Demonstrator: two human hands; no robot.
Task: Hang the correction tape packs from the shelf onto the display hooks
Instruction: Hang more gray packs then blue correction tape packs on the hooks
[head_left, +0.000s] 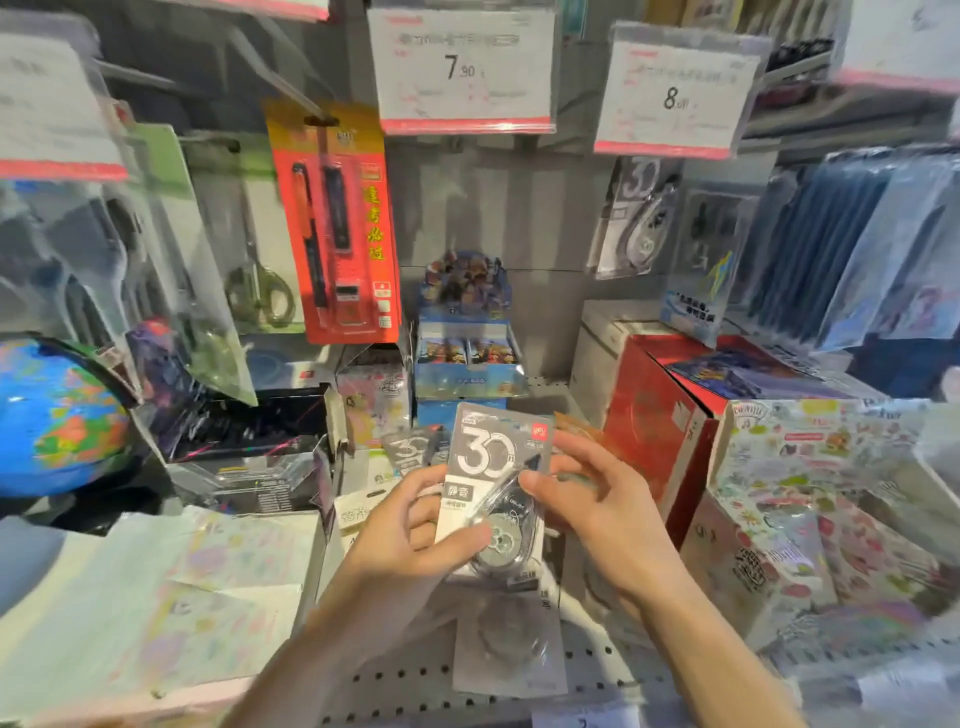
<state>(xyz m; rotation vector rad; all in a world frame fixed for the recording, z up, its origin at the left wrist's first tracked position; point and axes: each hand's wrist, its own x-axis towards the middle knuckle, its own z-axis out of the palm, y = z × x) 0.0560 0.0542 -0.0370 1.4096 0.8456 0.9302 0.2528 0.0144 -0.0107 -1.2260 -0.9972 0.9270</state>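
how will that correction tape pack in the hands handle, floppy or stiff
The correction tape pack is a flat card with a clear blister, so probably fairly stiff and light. The glossy plastic may be slippery under the left hand thumb. The right hand steadies its edge, which suggests it could twist.

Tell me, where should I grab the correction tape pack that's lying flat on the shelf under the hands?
Pinch the correction tape pack by a bare side edge of its flat card, coming down from above. It lies face-up on the perforated shelf, so only the thin edges offer a grip; the plastic bubble in its middle looks rounded and probably slippery.
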